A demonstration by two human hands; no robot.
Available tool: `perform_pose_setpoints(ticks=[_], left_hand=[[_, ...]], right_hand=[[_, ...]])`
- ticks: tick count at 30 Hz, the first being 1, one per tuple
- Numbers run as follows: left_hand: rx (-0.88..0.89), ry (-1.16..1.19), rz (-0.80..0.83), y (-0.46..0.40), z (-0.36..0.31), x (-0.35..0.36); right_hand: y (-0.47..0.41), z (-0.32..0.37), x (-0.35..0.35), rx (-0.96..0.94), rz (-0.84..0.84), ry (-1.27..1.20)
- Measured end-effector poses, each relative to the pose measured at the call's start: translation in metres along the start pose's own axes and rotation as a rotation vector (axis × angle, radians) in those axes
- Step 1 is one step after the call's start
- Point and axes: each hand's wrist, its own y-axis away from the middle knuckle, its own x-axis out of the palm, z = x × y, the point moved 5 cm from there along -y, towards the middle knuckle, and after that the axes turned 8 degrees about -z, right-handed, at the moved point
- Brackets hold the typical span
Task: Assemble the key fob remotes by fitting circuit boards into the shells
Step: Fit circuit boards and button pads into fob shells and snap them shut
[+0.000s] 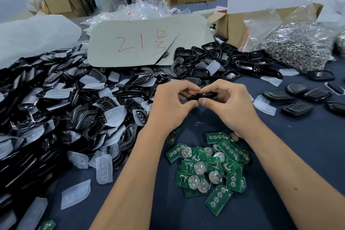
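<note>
- Black plastic is what we grip: both our hands meet over the mid worktop (280,155), pinching one key fob shell (202,96) between them.
- Our left hand (172,106) curls its fingers round the shell's left end; our right hand (226,105) pinches the right end, thumb underneath. We judge this two-sided grip is for squeezing the halves shut, though whether a board sits inside is hidden.
- Green circuit boards (209,168) lie heaped near us, just under our wrists, handy for reaching.
- Empty shells (61,110) with clear button pads pile up on the left.
- Closed fobs (298,99) rest to the right.
- Far right, a clear bag (298,43) holds metal rings, beside an open cardboard box (235,26) whose contents we cannot see.
</note>
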Motion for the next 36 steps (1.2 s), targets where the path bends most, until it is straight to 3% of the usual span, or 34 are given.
perform_pose_setpoints(ticks=[4,8,14,22,36], left_hand=[[-0.048,0.060,-0.016,0.000,-0.002,0.006],[-0.306,0.363,-0.060,0.002,0.008,0.009],[-0.561,0.726,0.010,0.008,0.013,0.020],[-0.644,0.819,0.038,0.009,0.009,0.021],[-0.619,0.811,0.037,0.010,0.007,0.024]], right_hand=[[-0.001,0.000,-0.003,0.011,-0.035,-0.044],[-0.003,-0.007,-0.003,0.129,-0.051,-0.189],[-0.005,-0.011,-0.001,0.152,-0.054,-0.112],[-0.005,-0.009,-0.001,0.170,-0.058,-0.161],[-0.003,-0.004,0.000,0.223,-0.088,-0.220]])
